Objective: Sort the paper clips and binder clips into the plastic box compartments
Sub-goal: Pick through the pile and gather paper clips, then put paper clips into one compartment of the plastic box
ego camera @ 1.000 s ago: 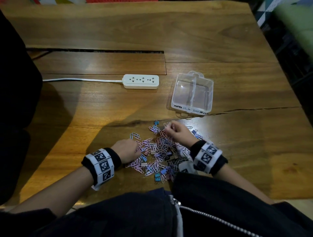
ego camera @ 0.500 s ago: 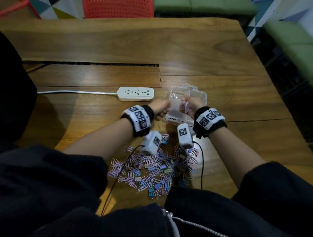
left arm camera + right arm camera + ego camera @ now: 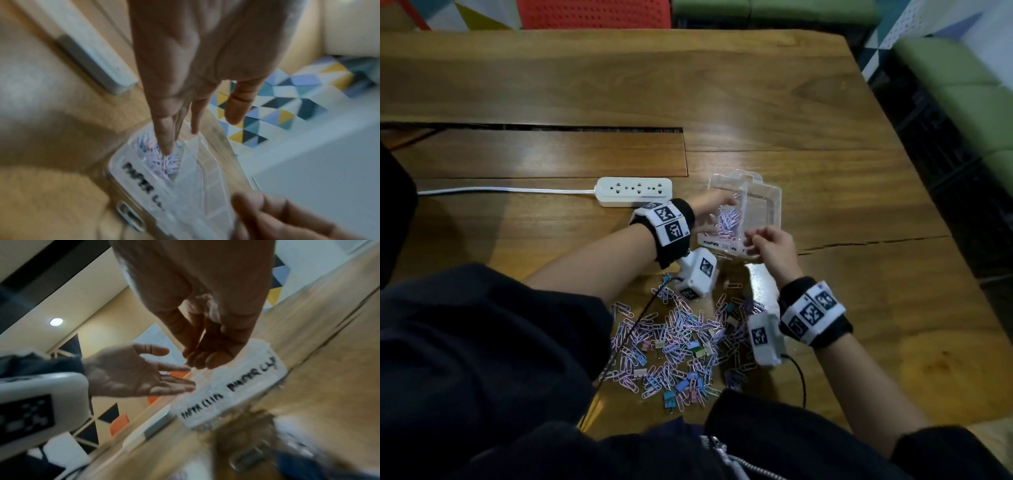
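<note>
A clear two-compartment plastic box (image 3: 763,209) stands on the wooden table, marked "PAPER CLIP" and "BINDER CLIP" on its front (image 3: 236,386). Pink and lilac paper clips (image 3: 727,222) lie in its left compartment (image 3: 162,159); the right compartment looks bare. My left hand (image 3: 717,214) hovers over the left compartment with straight, spread fingers (image 3: 166,138) and holds nothing. My right hand (image 3: 760,240) is at the box's front edge, its fingers (image 3: 205,358) loosely curled and empty. A mixed pile of paper clips and small binder clips (image 3: 678,342) lies nearer to me.
A white power strip (image 3: 635,190) with its cord lies left of the box. A long slot (image 3: 534,128) runs across the table behind it. Black cables from the wrist cameras trail over the pile. An orange chair (image 3: 595,13) and green seats stand beyond the far edge.
Both hands rose from the pile to the box as fists. They have since opened, and paper clips now lie in the left compartment. The right hand has drawn back to the box's front.
</note>
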{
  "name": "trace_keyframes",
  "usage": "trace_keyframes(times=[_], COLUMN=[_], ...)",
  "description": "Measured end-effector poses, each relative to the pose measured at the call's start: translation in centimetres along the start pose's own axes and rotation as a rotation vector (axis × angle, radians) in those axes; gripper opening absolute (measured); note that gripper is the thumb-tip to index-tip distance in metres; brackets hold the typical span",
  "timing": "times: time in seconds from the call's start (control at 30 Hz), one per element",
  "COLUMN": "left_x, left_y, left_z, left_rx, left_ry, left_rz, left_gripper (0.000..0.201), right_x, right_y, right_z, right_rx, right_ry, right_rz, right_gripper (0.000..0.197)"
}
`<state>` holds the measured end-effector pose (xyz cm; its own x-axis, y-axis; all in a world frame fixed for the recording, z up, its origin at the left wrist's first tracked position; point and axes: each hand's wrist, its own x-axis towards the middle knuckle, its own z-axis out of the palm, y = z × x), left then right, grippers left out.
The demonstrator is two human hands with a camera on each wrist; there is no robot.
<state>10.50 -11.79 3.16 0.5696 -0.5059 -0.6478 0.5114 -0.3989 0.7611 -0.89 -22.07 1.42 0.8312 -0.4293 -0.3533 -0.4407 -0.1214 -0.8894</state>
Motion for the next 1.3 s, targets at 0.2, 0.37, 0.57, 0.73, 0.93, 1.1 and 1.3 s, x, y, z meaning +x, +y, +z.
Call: trace_keyframes(times=[0.2, 0.37, 0.57, 0.73, 0.93, 1.1, 1.3], left_x=[-1.8, -2.1, -1.3, -1.6, -3.9, -5.1, -4.9], left_y=[-3.2, -6.7, -8.7, -9.5, -11.2, -12.9, -12.9], left_z=[-0.2, 1.7, 2.5, 2.3, 4.3, 5.2, 5.1], left_rx=[0.785, 1.244, 1.508, 1.480, 1.443, 1.413, 1.139], left_ry=[0.102, -0.147, 0.038, 0.080, -0.063, -0.050, -0.008], left_rz=[0.283, 0.371, 0.509, 0.487, 0.437, 0.509, 0.364], left_gripper=[0.021, 0.037, 0.046, 0.032, 0.040, 0.031, 0.021], right_x=[-2.1, -2.0, -1.8, -2.1, -2.3, -2.9, -3.6], right_y=[5.1, 6.4, 6.3, 6.9, 7.3, 7.1, 6.6], right_z=[0.4, 1.0, 0.6, 0.0, -1.0, -3.1, -4.4], right_rx=[-0.671, -0.803, -0.897, -0.890, -0.597, -0.098, 0.298], right_ry=[-0.142, -0.194, -0.238, -0.238, -0.123, 0.011, -0.054], right_rz=[-0.211, -0.286, -0.226, -0.211, -0.101, 0.085, 0.220], right_gripper=[0.026, 0.030, 0.009, 0.010, 0.013, 0.016, 0.022])
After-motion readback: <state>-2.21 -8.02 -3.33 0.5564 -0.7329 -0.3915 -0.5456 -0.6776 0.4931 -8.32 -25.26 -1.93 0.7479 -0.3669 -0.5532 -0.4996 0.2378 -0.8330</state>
